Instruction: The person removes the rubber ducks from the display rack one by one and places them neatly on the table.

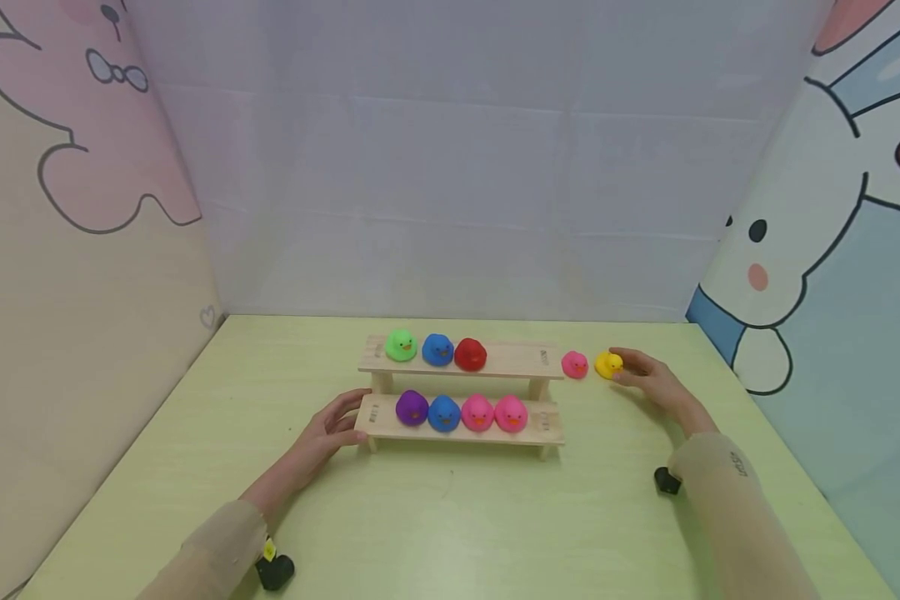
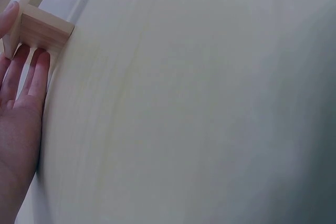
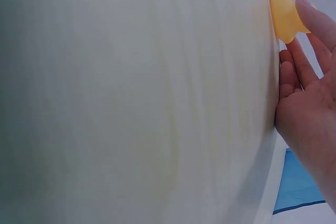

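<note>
A two-tier wooden rack (image 1: 457, 433) stands mid-table. On its upper shelf sit a green rubber duck (image 1: 401, 345), a blue one and a red duck (image 1: 470, 355). The lower shelf bears a purple duck (image 1: 412, 407), a blue duck (image 1: 444, 413) and two pink ducks. My left hand (image 1: 335, 427) grips the lower shelf's left end, thumb at the front and fingers behind; the left wrist view shows them around the wooden end (image 2: 44, 27). To the rack's right, my right hand (image 1: 656, 382) pinches a yellow duck (image 1: 608, 364), which touches or nearly touches the tabletop.
A loose pink duck (image 1: 574, 365) lies on the table between the rack and the yellow duck. The pale table (image 1: 450, 533) meets a white cloth backdrop (image 1: 450, 208) at the back. Printed panels flank it left and right, the right one with a rabbit (image 1: 780, 250).
</note>
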`<action>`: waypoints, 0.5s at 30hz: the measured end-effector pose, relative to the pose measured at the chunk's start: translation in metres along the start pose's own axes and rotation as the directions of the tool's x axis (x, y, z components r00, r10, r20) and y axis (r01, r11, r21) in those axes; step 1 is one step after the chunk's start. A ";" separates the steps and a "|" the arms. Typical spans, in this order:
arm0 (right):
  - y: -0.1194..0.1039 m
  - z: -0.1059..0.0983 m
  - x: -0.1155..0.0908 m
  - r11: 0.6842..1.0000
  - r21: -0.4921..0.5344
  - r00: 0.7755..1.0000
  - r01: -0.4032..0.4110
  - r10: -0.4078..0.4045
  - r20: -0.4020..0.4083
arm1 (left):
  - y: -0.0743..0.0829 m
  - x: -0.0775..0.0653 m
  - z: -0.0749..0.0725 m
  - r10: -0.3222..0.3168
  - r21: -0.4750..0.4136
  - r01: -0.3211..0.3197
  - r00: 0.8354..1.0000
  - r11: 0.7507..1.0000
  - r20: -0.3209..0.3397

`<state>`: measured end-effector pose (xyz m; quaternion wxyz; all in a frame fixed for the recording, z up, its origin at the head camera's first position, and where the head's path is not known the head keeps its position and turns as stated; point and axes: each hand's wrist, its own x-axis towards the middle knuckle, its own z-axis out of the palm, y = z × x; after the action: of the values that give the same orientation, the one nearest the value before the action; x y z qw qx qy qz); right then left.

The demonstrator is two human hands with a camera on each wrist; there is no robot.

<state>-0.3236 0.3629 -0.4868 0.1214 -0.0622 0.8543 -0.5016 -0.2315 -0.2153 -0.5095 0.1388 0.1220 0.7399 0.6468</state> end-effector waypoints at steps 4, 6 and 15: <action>0.000 -0.001 0.000 1.000 -0.001 1.000 0.004 -0.004 -0.003 | 0.001 0.000 0.000 -0.005 0.007 0.005 1.000 1.000 -0.008; -0.001 -0.001 -0.001 1.000 -0.001 1.000 0.009 -0.009 -0.004 | 0.000 0.000 0.001 0.004 -0.001 -0.004 1.000 1.000 -0.011; -0.003 0.000 -0.003 1.000 0.003 1.000 0.010 -0.010 -0.009 | 0.000 -0.002 0.001 0.051 -0.059 -0.051 0.999 0.997 -0.005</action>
<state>-0.3209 0.3620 -0.4836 0.1151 -0.0639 0.8537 -0.5038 -0.2296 -0.2148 -0.5094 0.1244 0.1357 0.7172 0.6721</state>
